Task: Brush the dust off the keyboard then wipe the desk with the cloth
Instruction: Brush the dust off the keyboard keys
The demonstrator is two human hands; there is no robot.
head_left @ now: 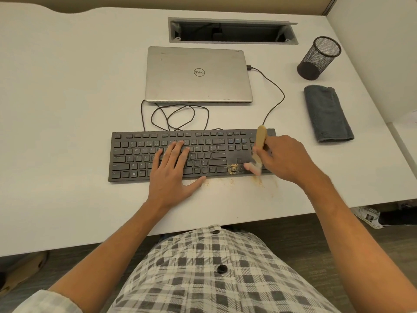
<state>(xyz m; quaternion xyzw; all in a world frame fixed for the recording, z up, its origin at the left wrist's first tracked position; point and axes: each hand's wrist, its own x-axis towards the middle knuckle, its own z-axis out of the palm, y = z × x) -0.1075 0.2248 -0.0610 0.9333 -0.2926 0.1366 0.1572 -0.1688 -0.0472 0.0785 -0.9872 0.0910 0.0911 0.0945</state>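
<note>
**Mia:** What do you see from the head camera?

**Ben:** A black keyboard [191,154] lies on a white desk [67,109]. The left hand [173,175] lies flat on the keys in the middle, fingers spread, holding the keyboard down. The right hand [282,159] is closed around a little brush [260,143] with a pale handle. The brush tip is down on the keys at the right end.

**Mia:** Is the dust gone?

**Ben:** Not all. Some yellow crumbs [233,168] sit on the keys near the brush. More crumbs lie on the desk just in front of the keyboard.

**Mia:** So which step is this?

**Ben:** I think it is the brushing step, near its end.

**Mia:** Where is the cloth?

**Ben:** The grey cloth [327,114] lies folded on the right side, well apart from both hands, near a black mesh cup [318,58]. A shut laptop [198,75] lies behind the keyboard.

**Mia:** What comes next?

**Ben:** I guess the brush must push those last crumbs off the front edge. Then the cloth is needed to wipe the desk.
</note>
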